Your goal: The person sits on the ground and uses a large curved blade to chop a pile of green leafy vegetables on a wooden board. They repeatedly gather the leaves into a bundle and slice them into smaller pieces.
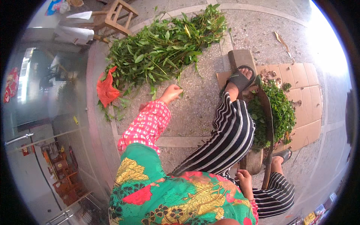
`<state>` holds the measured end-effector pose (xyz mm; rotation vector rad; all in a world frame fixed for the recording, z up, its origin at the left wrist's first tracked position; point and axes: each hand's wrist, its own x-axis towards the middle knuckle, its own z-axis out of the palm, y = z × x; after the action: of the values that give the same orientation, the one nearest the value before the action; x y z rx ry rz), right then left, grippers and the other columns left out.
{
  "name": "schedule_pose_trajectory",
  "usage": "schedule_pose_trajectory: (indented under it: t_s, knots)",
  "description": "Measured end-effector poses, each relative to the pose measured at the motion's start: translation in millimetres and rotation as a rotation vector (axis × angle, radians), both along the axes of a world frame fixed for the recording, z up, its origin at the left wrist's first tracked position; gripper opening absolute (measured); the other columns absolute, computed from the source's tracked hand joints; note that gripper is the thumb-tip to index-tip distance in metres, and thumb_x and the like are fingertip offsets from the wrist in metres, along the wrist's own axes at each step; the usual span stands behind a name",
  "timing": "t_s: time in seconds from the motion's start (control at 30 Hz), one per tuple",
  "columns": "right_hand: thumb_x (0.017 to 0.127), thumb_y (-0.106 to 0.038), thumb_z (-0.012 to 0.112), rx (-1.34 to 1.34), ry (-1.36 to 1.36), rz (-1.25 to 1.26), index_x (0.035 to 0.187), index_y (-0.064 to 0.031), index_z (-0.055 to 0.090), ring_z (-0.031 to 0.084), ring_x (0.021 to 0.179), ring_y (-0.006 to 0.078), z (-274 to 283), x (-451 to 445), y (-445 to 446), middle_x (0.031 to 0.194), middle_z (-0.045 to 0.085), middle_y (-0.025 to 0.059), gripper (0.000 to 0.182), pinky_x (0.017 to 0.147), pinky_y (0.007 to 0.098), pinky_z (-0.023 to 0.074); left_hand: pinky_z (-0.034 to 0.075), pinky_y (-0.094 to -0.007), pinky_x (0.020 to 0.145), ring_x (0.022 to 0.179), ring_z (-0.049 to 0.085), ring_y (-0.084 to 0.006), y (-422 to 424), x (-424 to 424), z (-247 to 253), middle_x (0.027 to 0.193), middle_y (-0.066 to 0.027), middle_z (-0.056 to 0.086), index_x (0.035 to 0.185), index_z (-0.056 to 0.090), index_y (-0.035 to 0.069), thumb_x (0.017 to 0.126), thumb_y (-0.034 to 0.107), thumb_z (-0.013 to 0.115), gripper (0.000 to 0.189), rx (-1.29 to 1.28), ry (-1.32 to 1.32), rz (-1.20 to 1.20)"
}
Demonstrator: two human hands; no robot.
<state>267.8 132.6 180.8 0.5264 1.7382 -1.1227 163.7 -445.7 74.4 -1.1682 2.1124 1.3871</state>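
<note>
My left hand (172,93) reaches to the near edge of a long heap of leafy green stems (157,53), its thumb and fingers pinched on a thin leafy stem (180,84). My right hand (244,180) rests by my lap with curled fingers; whether anything is in it cannot be made out. Just beyond it, a long curved metal blade (267,109) runs past a wooden bench or block (251,161). Cut green leaves (281,112) lie heaped on both sides of the blade. One sandalled foot (241,76) presses on the wooden piece's far end (242,57).
Flattened cardboard (308,104) lies under the cut leaves, with brown scraps (268,76) on it. An orange-red bag (107,88) sits at the heap's left end. A wooden stool (119,17) stands at the upper left, and a glass door (50,112) borders the left side.
</note>
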Motion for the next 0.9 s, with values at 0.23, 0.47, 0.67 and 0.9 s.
schedule_pose_trajectory:
  t_s: [0.23, 0.47, 0.67, 0.9]
  knots:
    - [0.092, -0.013, 0.057, 0.094, -0.092, -0.035, 0.107, -0.0011, 0.06, 0.065, 0.07, 0.0147, 1, -9, -8, 0.088, 0.066, 0.0068, 0.02, 0.053, 0.027, 0.0506, 0.046, -0.0443, 0.093, 0.112, 0.056, -0.0376, -43, -14, -24, 0.123, -0.0211, 0.056, 0.12, 0.057, 0.004, 0.081, 0.023, 0.064, 0.043, -0.626, -0.079, -0.073]
    - [0.093, -0.014, 0.056, 0.149, -0.176, -0.078, 0.104, -0.0018, 0.061, 0.065, 0.072, 0.0138, 11, -32, -28, 0.087, 0.067, 0.0058, 0.017, 0.056, 0.0258, 0.0497, 0.034, -0.0418, 0.109, 0.131, 0.038, -0.0386, -80, -134, -11, 0.144, -0.023, 0.037, 0.142, 0.035, 0.002, 0.077, 0.023, 0.07, 0.077, -0.973, 0.059, -0.162]
    - [0.092, -0.015, 0.057, 0.138, -0.198, -0.082, 0.108, -0.0018, 0.062, 0.066, 0.074, 0.0142, 10, -35, -25, 0.09, 0.068, 0.0071, 0.021, 0.058, 0.0255, 0.0496, 0.041, -0.045, 0.104, 0.125, 0.049, -0.0391, -95, -141, -42, 0.141, -0.0249, 0.042, 0.15, 0.019, 0.005, 0.074, 0.032, 0.075, 0.098, -0.618, -0.227, -0.212]
    - [0.093, -0.014, 0.058, 0.18, -0.161, -0.104, 0.109, -0.0023, 0.061, 0.068, 0.075, 0.0147, 20, -30, -23, 0.092, 0.069, 0.008, 0.021, 0.057, 0.0248, 0.0494, 0.05, -0.0531, 0.078, 0.091, 0.065, -0.0432, -33, -101, -43, 0.096, -0.0231, 0.068, 0.102, 0.066, 0.004, 0.096, 0.035, 0.047, 0.037, -0.576, -0.266, -0.32]
